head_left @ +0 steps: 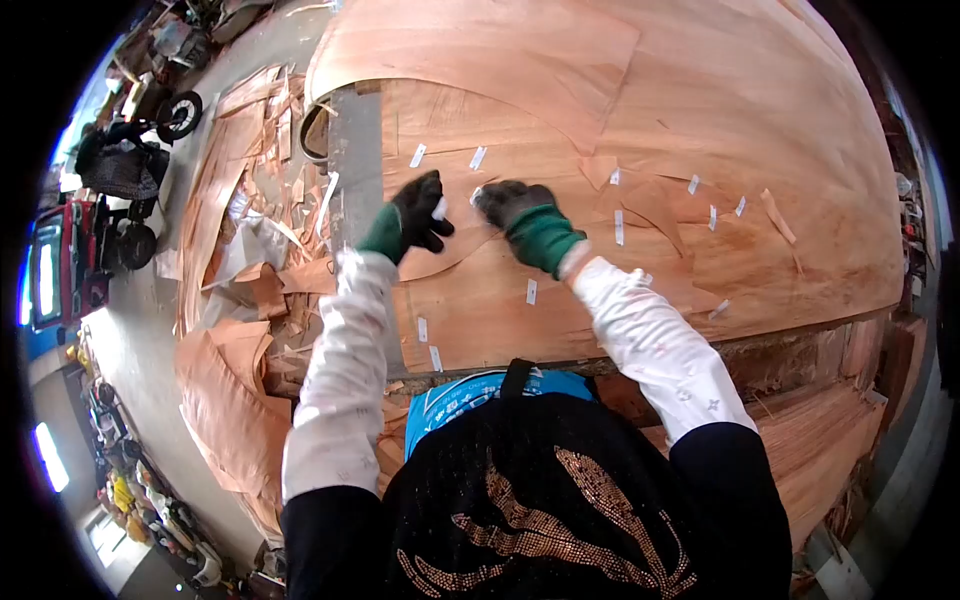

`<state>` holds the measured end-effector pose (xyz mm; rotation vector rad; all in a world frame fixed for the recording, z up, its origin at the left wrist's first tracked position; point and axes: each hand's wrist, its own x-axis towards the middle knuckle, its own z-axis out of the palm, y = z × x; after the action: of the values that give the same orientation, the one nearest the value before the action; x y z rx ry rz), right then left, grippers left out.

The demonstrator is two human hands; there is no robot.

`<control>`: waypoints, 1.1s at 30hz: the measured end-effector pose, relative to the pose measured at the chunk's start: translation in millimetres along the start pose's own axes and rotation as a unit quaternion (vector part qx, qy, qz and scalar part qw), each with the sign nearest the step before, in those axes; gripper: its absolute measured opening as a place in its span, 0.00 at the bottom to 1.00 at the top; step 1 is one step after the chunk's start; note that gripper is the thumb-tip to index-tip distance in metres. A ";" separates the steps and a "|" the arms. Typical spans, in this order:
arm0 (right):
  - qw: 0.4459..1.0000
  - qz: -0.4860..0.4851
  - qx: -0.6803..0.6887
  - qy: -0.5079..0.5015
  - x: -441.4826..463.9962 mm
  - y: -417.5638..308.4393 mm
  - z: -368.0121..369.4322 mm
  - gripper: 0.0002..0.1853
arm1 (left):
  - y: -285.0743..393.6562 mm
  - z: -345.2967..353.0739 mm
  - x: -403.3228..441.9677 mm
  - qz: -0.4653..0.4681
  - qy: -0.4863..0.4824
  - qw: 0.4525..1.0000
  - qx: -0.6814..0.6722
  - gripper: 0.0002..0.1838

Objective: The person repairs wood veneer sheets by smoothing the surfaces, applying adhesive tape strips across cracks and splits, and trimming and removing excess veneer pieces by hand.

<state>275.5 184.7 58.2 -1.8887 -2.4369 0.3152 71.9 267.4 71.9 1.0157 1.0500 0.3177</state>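
My left hand [418,218], in a black glove with a green cuff, is above the left part of a wood veneer sheet [560,285]. Its fingers are curled, and a small white piece [440,208] shows between them; its exact kind is unclear. To its right, my right hand [520,208], gloved the same way, has its fingertips together at a short white tape strip [476,196] by the veneer. Several similar strips lie scattered over the sheet, among them one tape strip [531,291] below my right hand. Loose veneer patches [645,205] lie to the right.
A large curved veneer sheet [480,50] overlaps the far side. Left of the work surface, torn veneer scraps [270,170] cover the floor, with a brown veneer pile [230,400] nearer me. A motorbike [125,165] and a red vehicle [65,255] stand farther left.
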 end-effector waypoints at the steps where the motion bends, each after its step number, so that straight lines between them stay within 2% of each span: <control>1: 0.988 0.043 0.105 0.104 -8.4 12.3 -2.3 0.26 | -3.3 10.2 -14.9 0.008 -0.028 0.999 0.012 0.36; 3: 0.967 0.100 0.119 0.202 -29.8 32.1 -8.0 0.25 | -7.6 40.3 -33.2 0.019 -0.032 0.999 -0.033 0.36; 5: 0.971 0.119 0.140 0.152 -49.0 27.5 -15.6 0.25 | -22.5 60.9 -24.1 0.051 -0.038 0.993 -0.096 0.37; 6: 0.972 0.129 0.149 0.130 -53.1 26.2 -21.1 0.24 | -27.1 65.5 -13.8 0.038 -0.049 0.994 -0.089 0.38; 7: 0.979 0.089 0.094 0.156 -53.5 30.4 4.0 0.25 | -32.6 64.2 -10.0 0.015 -0.071 0.994 -0.083 0.38; 9: 0.982 0.045 0.070 0.167 -60.6 14.7 6.7 0.25 | -43.5 73.6 4.8 -0.002 -0.025 0.996 -0.083 0.39; 12: 0.992 0.006 -0.011 0.128 -60.8 -4.0 4.3 0.24 | -45.4 80.2 3.4 0.030 0.019 0.997 -0.067 0.39; 14: 0.995 -0.008 -0.013 0.100 -60.5 -6.0 28.0 0.21 | -57.7 69.0 5.0 0.042 -0.009 0.997 0.065 0.40; 15: 0.996 -0.016 -0.016 0.088 -57.0 -7.1 33.4 0.20 | -49.6 65.8 -0.4 -0.012 -0.015 0.992 0.123 0.40; 16: 0.993 -0.026 -0.012 0.118 -59.3 -5.6 35.6 0.21 | -41.3 62.7 -6.4 -0.065 -0.028 0.981 0.181 0.41; 17: 0.992 -0.040 -0.034 0.112 -58.3 -5.7 36.1 0.21 | -9.3 63.9 -41.2 -0.047 -0.009 0.973 0.228 0.37; 19: 0.989 -0.062 -0.089 0.099 -57.1 -8.1 30.5 0.22 | 7.7 23.5 -62.4 -0.080 -0.027 0.983 0.161 0.32; 20: 0.986 -0.087 -0.102 0.098 -58.7 -5.1 29.4 0.24 | -10.3 -18.6 -57.4 -0.016 -0.021 0.998 0.049 0.25; 21: 0.987 -0.107 -0.102 0.061 -58.9 -2.2 23.1 0.25 | -11.7 -48.7 -59.5 0.043 0.087 0.995 0.017 0.21; 22: 0.986 -0.125 -0.104 0.021 -58.7 -0.3 10.7 0.26 | -10.6 -73.2 -61.5 0.098 0.213 0.970 0.068 0.20; 23: 0.983 -0.144 -0.109 -0.019 -55.2 -2.0 -1.9 0.27 | -33.3 -115.8 -47.9 0.189 0.251 0.938 0.149 0.21; 25: 0.996 -0.067 0.008 -0.062 -41.8 -13.6 -30.3 0.28 | -57.5 -178.6 -24.9 0.325 0.347 0.808 0.348 0.23; 26: 0.994 -0.027 0.065 -0.085 -34.2 -17.6 -38.7 0.29 | -58.6 -196.2 -23.0 0.277 0.312 0.860 0.293 0.24; 28: 0.940 0.022 0.321 -0.110 -15.1 -28.7 -42.3 0.31 | -60.2 -222.1 -9.5 0.202 0.224 0.934 0.193 0.27; 29: 0.888 0.049 0.441 -0.120 -4.0 -35.2 -43.3 0.31 | -61.8 -233.4 2.2 0.187 0.228 0.903 0.311 0.28; 31: 0.890 0.040 0.441 -0.111 23.5 -52.9 -43.4 0.25 | -33.8 -236.5 4.9 -0.007 0.103 0.954 0.282 0.33; 32: 0.892 0.036 0.439 -0.104 37.6 -59.0 -43.8 0.23 | -36.8 -239.5 7.2 0.083 0.092 0.933 0.338 0.28; 33: 0.893 0.032 0.437 -0.100 51.6 -69.8 -47.9 0.22 | -26.2 -243.9 14.7 -0.006 0.070 0.900 0.429 0.23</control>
<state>203.2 224.2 113.4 -1.5357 -1.7862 1.3837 -130.1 394.7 13.6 1.7917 1.3622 -0.1164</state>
